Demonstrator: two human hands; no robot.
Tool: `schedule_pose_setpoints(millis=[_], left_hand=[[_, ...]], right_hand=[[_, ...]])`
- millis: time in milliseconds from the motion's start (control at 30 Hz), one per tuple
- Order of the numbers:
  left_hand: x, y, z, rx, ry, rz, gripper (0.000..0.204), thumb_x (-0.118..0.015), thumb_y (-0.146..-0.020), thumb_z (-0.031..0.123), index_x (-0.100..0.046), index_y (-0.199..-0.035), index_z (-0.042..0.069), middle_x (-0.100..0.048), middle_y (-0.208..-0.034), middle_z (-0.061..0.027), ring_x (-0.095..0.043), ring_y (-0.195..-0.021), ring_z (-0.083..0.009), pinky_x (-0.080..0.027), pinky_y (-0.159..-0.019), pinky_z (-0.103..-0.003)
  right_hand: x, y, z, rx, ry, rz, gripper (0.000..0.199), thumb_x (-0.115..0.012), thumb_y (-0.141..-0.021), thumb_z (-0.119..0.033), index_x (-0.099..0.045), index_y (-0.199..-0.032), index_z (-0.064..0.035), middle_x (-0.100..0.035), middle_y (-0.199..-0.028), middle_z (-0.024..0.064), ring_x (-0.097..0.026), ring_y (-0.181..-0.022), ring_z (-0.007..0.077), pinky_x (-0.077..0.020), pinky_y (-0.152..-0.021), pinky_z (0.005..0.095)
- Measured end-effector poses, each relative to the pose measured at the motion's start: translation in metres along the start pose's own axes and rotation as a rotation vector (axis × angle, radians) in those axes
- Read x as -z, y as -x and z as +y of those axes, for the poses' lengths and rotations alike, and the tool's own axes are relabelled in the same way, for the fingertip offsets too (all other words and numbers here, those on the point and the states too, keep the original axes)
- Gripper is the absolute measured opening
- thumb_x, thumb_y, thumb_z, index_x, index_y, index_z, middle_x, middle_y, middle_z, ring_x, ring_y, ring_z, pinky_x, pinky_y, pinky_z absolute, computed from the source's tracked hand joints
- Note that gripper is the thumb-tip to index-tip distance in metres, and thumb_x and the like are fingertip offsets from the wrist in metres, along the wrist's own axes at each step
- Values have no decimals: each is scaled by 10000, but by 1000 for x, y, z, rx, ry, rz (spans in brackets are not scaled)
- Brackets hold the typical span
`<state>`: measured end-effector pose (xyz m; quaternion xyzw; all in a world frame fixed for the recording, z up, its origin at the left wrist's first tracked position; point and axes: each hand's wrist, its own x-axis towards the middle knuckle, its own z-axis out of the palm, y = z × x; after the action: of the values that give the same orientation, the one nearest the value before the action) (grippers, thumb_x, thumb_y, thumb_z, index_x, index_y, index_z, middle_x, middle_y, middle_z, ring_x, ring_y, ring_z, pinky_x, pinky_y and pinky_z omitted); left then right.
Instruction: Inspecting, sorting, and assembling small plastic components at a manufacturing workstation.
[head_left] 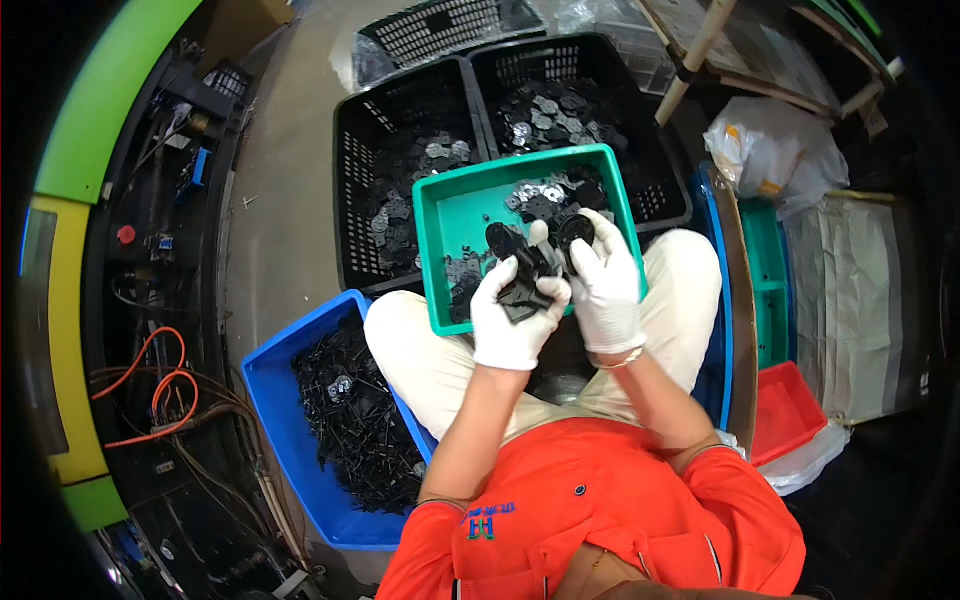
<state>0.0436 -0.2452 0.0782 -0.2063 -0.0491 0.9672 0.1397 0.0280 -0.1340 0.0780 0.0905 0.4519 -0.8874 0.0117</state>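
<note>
Both of my hands wear white gloves and work above a green tray (432,262) by my knees. My left hand (515,318) is closed around a cluster of black plastic parts (523,293). A round black plastic part (574,230) is pinched between the thumb and fingers of my right hand (606,275). The hands are close together, and the parts in them nearly meet; whether they touch I cannot tell. Inside the tray, more black parts (465,272) lie at the left, and dark and shiny pieces (540,197) are heaped at the far right.
Two black perforated crates (352,190) with dark and silvery parts stand beyond the tray. At left, a blue bin (290,440) holds thin black scraps (360,430). A red tray (785,412), a plastic bag (775,150) and a blue board (715,300) are at right. Machinery with an orange hose (170,375) lines the left.
</note>
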Motion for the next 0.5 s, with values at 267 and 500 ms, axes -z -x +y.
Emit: schedule_pose_setpoints(millis=[267,500], left_hand=[[56,-15,40,-227,-9,73,411,-559,-812,41,-509,-1219,30,-604,-1138,-122,-535,-999,-246,-457,-716,-335],[66,-9,35,-171,-11,143,337,-552,-832,36,-558,-1165,83,-628,-1166,-113,-598,-1008,-221,-456,-688,-350]], right_hand=[[106,-39,-15,106,-180,295,227,-497,-980,-173,-492,-1140,-11,-590,-1073,144,-610,-840,184,-557,-657,292],[110,-23,-18,-6,83,-55,368,-548,-941,-160,-448,-1254,6,-568,-1184,162,-601,-940,167,-520,-801,288]])
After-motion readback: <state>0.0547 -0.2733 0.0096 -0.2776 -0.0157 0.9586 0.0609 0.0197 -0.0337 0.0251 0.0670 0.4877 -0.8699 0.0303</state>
